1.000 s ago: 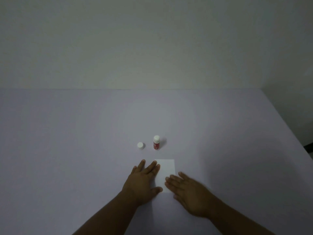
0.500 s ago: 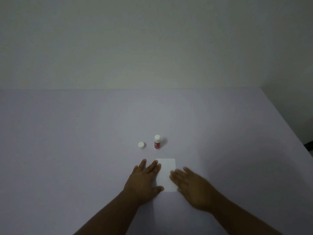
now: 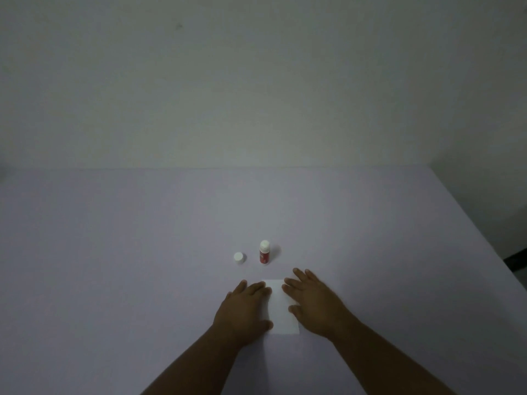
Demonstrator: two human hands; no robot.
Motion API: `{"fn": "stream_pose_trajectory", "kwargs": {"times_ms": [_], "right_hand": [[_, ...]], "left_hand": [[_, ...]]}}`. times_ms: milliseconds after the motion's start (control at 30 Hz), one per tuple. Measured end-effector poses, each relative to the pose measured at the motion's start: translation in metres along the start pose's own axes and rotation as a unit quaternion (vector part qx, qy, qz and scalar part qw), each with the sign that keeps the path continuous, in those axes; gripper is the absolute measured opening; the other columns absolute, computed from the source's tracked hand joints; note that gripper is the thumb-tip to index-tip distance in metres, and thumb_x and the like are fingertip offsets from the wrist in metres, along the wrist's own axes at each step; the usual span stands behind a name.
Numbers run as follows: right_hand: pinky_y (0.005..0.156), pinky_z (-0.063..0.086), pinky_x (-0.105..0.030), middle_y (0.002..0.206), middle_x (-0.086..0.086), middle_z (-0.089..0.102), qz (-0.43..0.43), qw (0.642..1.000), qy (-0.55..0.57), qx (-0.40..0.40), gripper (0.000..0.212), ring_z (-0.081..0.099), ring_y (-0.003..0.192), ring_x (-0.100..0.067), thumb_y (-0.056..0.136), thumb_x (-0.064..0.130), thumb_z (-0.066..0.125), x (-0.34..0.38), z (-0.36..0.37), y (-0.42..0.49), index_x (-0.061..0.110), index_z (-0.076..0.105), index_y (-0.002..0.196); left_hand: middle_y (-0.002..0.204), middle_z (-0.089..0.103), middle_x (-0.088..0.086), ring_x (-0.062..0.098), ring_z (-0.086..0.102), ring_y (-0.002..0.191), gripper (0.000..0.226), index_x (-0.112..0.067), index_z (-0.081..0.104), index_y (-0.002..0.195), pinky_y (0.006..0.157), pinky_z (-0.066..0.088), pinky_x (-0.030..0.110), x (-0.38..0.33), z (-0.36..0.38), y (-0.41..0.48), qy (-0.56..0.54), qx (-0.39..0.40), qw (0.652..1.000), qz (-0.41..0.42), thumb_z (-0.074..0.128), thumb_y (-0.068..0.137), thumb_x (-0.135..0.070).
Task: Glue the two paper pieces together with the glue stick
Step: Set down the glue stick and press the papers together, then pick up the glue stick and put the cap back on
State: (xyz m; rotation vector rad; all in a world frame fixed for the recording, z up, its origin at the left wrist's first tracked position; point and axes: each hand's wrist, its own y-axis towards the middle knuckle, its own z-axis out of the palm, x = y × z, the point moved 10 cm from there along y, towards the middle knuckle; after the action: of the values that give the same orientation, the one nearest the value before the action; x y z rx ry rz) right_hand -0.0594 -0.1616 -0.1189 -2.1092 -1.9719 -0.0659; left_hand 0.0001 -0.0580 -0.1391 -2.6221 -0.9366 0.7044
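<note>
A white paper (image 3: 281, 307) lies flat on the table near me; I cannot tell two pieces apart. My left hand (image 3: 242, 310) rests palm down on its left edge, fingers spread. My right hand (image 3: 315, 305) lies palm down over its right edge, fingers apart. Neither hand holds anything. Beyond the paper stands the red glue stick (image 3: 264, 252), upright, with a white top. Its white cap (image 3: 239, 258) sits on the table just left of it.
The pale lilac table (image 3: 114, 266) reaches back to a plain wall. Its right edge (image 3: 484, 240) runs diagonally toward me, with dark floor beyond it.
My right hand has slid forward and to the right along the paper's right side. My left hand has stayed pressed on the left edge. Glue stick and cap have not moved.
</note>
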Motion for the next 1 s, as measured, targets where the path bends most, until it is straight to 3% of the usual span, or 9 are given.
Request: {"fn": "stream_pose_trajectory", "kwargs": {"times_ms": [200,300,400,533,667,833,900,1000], "right_hand": [[0.115,0.018,-0.041,0.133,-0.009,0.054,0.023,0.999,0.000,-0.025,0.048,0.040,0.127,-0.032,0.082,0.028,0.054,0.003,-0.004,0.003,0.011,0.051,0.126],[0.103,0.038,-0.042,0.116,-0.010,0.063,0.020,0.999,-0.002,-0.042,0.042,0.052,0.110,-0.034,0.075,0.026,0.055,0.006,-0.008,0.002,0.009,0.060,0.113],[0.092,0.048,-0.040,0.102,-0.006,0.068,0.020,0.997,0.001,-0.076,0.035,0.057,0.098,-0.030,0.069,0.025,0.055,0.007,-0.016,0.001,0.011,0.065,0.100],[0.086,0.052,-0.037,0.090,-0.003,0.070,0.023,0.994,0.005,-0.111,0.029,0.061,0.090,-0.028,0.066,0.025,0.058,0.009,-0.024,0.000,0.013,0.068,0.091],[0.081,0.054,-0.040,0.090,-0.003,0.071,0.033,0.990,0.036,-0.131,0.029,0.060,0.088,-0.026,0.071,0.025,0.058,0.008,-0.033,0.002,0.013,0.068,0.094],[0.089,0.046,-0.036,0.103,-0.004,0.069,0.089,0.978,0.118,-0.144,0.031,0.054,0.099,-0.027,0.077,0.026,0.060,-0.006,-0.041,0.010,0.015,0.066,0.106],[0.093,0.042,-0.033,0.110,-0.001,0.066,0.111,0.975,0.142,-0.133,0.033,0.050,0.106,-0.024,0.080,0.026,0.058,-0.012,-0.040,0.016,0.017,0.063,0.112],[0.094,0.041,-0.031,0.112,0.002,0.066,0.144,0.966,0.169,-0.132,0.034,0.048,0.107,-0.020,0.082,0.028,0.058,-0.022,-0.040,0.023,0.020,0.061,0.115]], "left_hand": [[0.153,0.030,-0.004,0.021,0.022,0.142,0.079,-0.028,0.031,0.144,0.116,0.026,0.044,-0.003,-0.006,-0.001,0.004,-0.026,1.000,0.006,0.062,0.075,-0.052],[0.151,0.033,-0.005,0.020,0.026,0.139,0.077,-0.026,0.033,0.142,0.114,0.029,0.042,-0.004,-0.007,0.000,0.007,-0.034,0.999,0.010,0.062,0.075,-0.052],[0.151,0.033,-0.005,0.020,0.025,0.140,0.074,-0.026,0.034,0.141,0.114,0.029,0.042,-0.004,-0.008,0.000,0.002,-0.042,0.999,0.010,0.058,0.077,-0.053],[0.151,0.033,-0.006,0.017,0.028,0.139,0.067,-0.029,0.039,0.139,0.114,0.029,0.036,-0.002,-0.011,-0.002,-0.029,-0.065,0.997,0.007,0.057,0.079,-0.052],[0.149,0.036,-0.008,0.014,0.033,0.135,0.062,-0.031,0.043,0.136,0.109,0.032,0.032,-0.002,-0.016,-0.003,-0.055,-0.079,0.995,0.003,0.058,0.079,-0.053],[0.127,0.055,-0.008,0.012,0.050,0.114,0.048,-0.026,0.054,0.121,0.086,0.035,0.017,0.002,-0.042,-0.005,-0.115,-0.176,0.977,-0.032,0.059,0.081,-0.052],[0.120,0.059,-0.003,0.016,0.053,0.111,0.044,-0.021,0.056,0.118,0.087,0.038,0.021,0.009,-0.060,-0.002,-0.166,-0.227,0.958,-0.063,0.064,0.082,-0.044],[0.120,0.059,0.003,0.021,0.054,0.112,0.055,-0.017,0.052,0.125,0.093,0.045,0.030,0.015,-0.080,0.010,-0.277,-0.249,0.922,-0.108,0.073,0.078,-0.037]]}}
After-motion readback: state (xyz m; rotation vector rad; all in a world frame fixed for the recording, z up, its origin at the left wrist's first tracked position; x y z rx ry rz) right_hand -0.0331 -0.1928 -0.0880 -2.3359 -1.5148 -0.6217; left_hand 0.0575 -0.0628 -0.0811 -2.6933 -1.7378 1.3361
